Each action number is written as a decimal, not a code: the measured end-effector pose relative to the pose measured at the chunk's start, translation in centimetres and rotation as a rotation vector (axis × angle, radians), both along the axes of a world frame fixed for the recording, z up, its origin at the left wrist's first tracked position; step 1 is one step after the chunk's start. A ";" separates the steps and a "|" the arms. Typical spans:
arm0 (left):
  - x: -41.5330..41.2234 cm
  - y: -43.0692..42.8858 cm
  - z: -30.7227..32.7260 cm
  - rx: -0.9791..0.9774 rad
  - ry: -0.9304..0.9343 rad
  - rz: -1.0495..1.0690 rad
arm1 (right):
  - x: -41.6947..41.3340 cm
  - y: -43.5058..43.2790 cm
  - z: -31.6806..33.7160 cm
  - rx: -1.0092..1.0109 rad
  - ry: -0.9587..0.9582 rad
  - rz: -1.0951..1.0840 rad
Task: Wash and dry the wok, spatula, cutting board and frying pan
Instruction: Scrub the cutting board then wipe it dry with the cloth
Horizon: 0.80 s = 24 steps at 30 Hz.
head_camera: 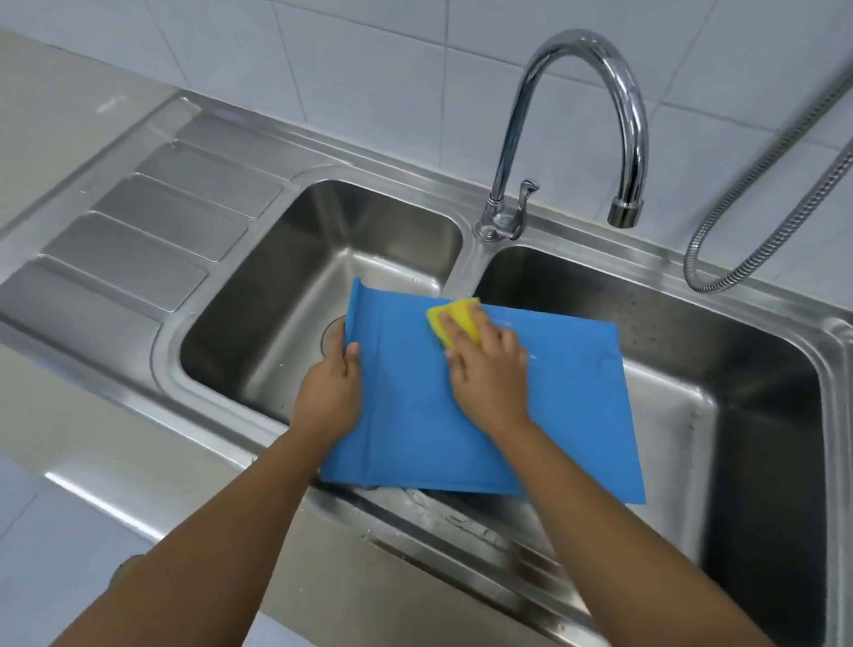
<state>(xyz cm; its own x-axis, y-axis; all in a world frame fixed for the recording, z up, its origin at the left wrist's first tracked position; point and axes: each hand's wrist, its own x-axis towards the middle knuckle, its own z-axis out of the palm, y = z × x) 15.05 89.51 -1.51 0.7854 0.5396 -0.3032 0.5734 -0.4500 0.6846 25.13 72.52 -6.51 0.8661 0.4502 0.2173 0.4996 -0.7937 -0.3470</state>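
White tiled wall behind a steel double sink (462, 269) set in a pale surface (25, 107). The blue cutting board (550, 416) lies across the basin divider. The left hand (328, 392) is curled round its 9 o'clock edge, and the right hand (486, 380) presses a yellow sponge (458, 318) flat-fingered near 12 o'clock. It is best to brace that edge and scrub in overlapping strokes toward 6 o'clock.

Matt blue plastic cutting board (549, 427), yellow foam sponge (458, 316), brushed steel sink (850, 412)
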 end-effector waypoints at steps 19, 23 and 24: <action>-1.4 -1.2 0.6 -0.008 0.002 0.043 | 0.9 -11.7 -0.6 -0.073 0.152 -0.498; -1.5 -1.4 0.6 -0.011 -0.039 0.036 | -3.0 -7.2 1.3 -0.019 0.271 -0.675; -1.5 -1.4 0.6 -0.010 -0.039 0.038 | -4.5 -5.3 1.5 -0.018 0.235 -0.525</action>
<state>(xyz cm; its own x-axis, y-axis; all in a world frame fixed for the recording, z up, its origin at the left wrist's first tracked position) 13.59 88.10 -0.89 0.7755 0.5665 -0.2785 0.5630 -0.4212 0.7111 20.60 67.22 -4.99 0.9986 -0.0516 -0.0113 -0.0520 -0.9215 -0.3849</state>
